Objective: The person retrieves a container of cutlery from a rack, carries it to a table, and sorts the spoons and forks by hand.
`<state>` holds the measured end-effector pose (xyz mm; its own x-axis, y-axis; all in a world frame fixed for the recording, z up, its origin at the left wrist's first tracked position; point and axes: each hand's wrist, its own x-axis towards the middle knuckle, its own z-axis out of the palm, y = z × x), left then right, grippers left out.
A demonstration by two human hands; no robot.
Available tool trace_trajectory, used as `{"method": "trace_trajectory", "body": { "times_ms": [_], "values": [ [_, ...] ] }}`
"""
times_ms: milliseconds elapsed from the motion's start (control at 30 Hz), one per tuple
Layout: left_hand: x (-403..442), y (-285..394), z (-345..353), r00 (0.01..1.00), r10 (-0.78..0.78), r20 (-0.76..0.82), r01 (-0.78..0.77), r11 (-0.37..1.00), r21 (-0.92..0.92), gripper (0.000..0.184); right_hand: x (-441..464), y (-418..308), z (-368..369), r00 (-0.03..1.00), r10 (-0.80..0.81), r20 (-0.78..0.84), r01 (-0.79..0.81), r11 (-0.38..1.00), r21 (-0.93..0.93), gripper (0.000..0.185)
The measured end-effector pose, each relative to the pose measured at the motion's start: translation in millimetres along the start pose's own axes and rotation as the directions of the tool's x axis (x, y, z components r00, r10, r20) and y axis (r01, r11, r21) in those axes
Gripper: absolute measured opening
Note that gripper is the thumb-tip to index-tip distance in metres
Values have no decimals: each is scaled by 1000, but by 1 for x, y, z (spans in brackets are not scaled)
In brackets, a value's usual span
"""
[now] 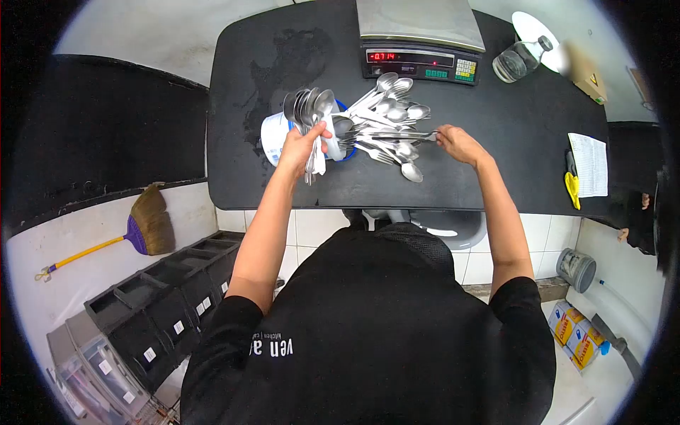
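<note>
My left hand (pixel 303 150) is closed around a bunch of spoons (pixel 309 106), their bowls pointing away from me, with something white against the handles. Behind it a white tub (pixel 273 139) with a blue rim lies on its side, its mouth facing right. A loose pile of spoons and forks (pixel 388 113) spreads from the tub's mouth onto the black table (pixel 283 195). At the right side of the pile, my right hand (pixel 459 144) pinches the end of a piece of cutlery (pixel 407 135) that lies across the others.
Beyond the pile stands a scale (pixel 419 60) with a red display. A glass bottle (pixel 520 60), a white plate (pixel 536 35) and a box (pixel 586 76) are at the back right. Paper (pixel 588 164) and a yellow-and-black item (pixel 571 185) lie at the right edge.
</note>
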<state>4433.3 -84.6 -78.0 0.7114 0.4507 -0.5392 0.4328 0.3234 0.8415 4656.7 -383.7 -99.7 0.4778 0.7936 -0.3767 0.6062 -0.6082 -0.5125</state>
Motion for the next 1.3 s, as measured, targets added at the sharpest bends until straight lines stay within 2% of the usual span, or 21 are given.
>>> {"method": "trace_trajectory", "body": {
  "times_ms": [100, 167, 233, 267, 300, 367, 467, 533, 633, 667, 700, 733, 833, 933, 1000, 1033, 1067, 1100, 1133, 1167, 1300],
  "values": [
    [1, -2, 1, 1000, 29, -11, -29, 999, -22, 21, 5, -7, -4, 994, 102, 45, -109, 977, 182, 21],
    [0, -3, 2, 997, 71, -7, -71, 996, -48, 22, 31, -7, 16, 987, -131, -90, 142, 982, 127, 23],
    [1, -4, 3, 998, 55, -36, -56, 998, -10, 23, 64, -35, 41, 1000, -27, -15, 30, 975, 222, 25],
    [1, -3, 2, 998, 42, -35, -42, 999, 11, 22, 70, -69, 36, 996, -84, 37, 80, 992, 95, 26],
    [1, -3, 2, 999, 30, -36, -29, 999, 33, 22, 90, -76, 59, 996, -84, 33, 78, 983, 169, 27],
    [4, -4, 1, 999, 21, -37, -19, 999, 41, 21, 116, -94, 94, 977, -182, -111, 206, 943, 260, 34],
    [1, -1, 4, 998, 38, -54, -38, 999, 10, 22, 109, -105, 88, 987, -139, -79, 155, 953, 261, 39],
    [-1, -2, 2, 997, 37, -62, -33, 997, 72, 25, 90, -91, 76, 965, -127, -229, 169, 971, 171, 41],
    [3, -7, -4, 995, -11, -103, 23, 993, 114, 30, 45, -73, 55, 978, 197, 69, -189, 976, -105, 31],
    [7, -10, -6, 995, 19, -93, -7, 992, 125, 31, 30, -58, 67, 979, 201, 43, -192, 969, -156, 31],
    [7, -10, -6, 996, -12, -88, 23, 991, 129, 32, 6, -66, 55, 948, 279, 154, -262, 958, -121, 38],
    [17, -21, -12, 994, -2, -108, 13, 995, 96, 32, -1, -50, 74, 967, 198, 161, -186, 979, -87, 42],
    [20, -21, -7, 990, 101, -97, -101, 995, 8, 29, -7, -24, 113, 987, 157, -11, -157, 986, 51, 32],
    [19, -13, -5, 997, 24, -80, -18, 996, 82, 28, -3, -18, 107, 955, 295, 2, -291, 940, 180, 24],
    [23, -15, -15, 997, -58, -48, 62, 995, 80, 32, 6, 13, 126, 964, 172, -201, -157, 983, 91, 23],
    [26, -22, -25, 997, -66, -27, 68, 996, 53, 33, -6, 9, 111, 976, 160, -147, -132, 974, 183, 24],
    [13, -11, -15, 996, -50, -74, 56, 995, 80, 33, -8, -2, 88, 892, 443, 85, -373, 619, 692, 21],
    [9, -7, -12, 997, -28, -77, 39, 988, 147, 29, -10, 9, 92, 885, 465, -10, -298, 583, 756, 19],
    [4, 0, -3, 997, 10, -73, 1, 988, 151, 28, -14, 12, 80, 896, 443, -36, -314, 688, 654, 19],
    [10, -7, -4, 996, 74, -51, -67, 991, 112, 26, -22, 11, 71, 890, 451, -68, -292, 677, 675, 19],
    [10, -2, 0, 1000, 11, 0, -11, 999, 42, 21, -31, 18, 51, 884, 457, -102, -249, 645, 723, 19]
  ]
}}
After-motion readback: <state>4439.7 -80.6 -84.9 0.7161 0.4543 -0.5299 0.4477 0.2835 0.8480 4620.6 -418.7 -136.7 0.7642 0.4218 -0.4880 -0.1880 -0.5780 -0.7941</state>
